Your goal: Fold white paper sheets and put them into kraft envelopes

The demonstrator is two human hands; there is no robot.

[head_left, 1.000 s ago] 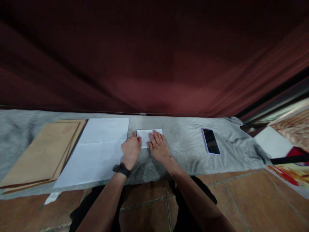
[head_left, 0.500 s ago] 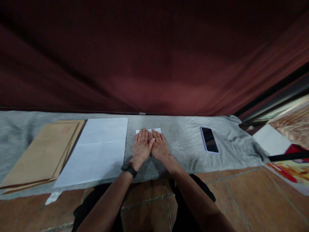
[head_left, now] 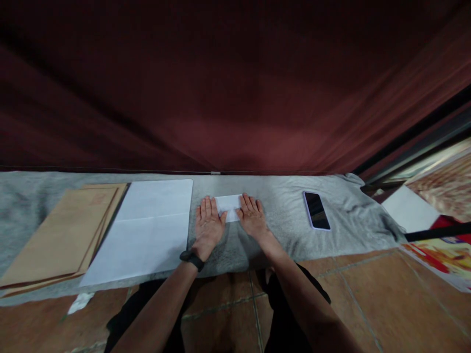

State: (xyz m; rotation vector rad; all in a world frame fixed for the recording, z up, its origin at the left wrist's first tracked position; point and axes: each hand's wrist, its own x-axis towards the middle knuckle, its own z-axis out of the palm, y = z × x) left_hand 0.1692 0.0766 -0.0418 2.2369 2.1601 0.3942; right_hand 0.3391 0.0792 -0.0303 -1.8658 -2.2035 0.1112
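A small white piece of paper [head_left: 228, 206], perhaps folded, lies on the grey cloth [head_left: 279, 215] in front of me. My left hand [head_left: 209, 223] rests flat over its left end, fingers stretched away from me. Over the right end lies my right hand [head_left: 252, 213], palm down with the fingers extended. The paper's middle shows between my thumbs, while its two ends are covered. Left of my left hand is a large white sheet [head_left: 147, 225] with a faint crease across it. A dark band sits on my left wrist.
Brown envelopes [head_left: 62, 230] are stacked at the far left, beside the white sheet. A phone [head_left: 316, 211] in a lilac case lies to the right. A dark red curtain [head_left: 235, 122] hangs behind the cloth. Printed packaging [head_left: 449, 255] stands at the right edge, above the tiled floor [head_left: 368, 294].
My hands have slid apart from the middle, the left one leftward and the right one rightward. More of the small white paper now shows between them.
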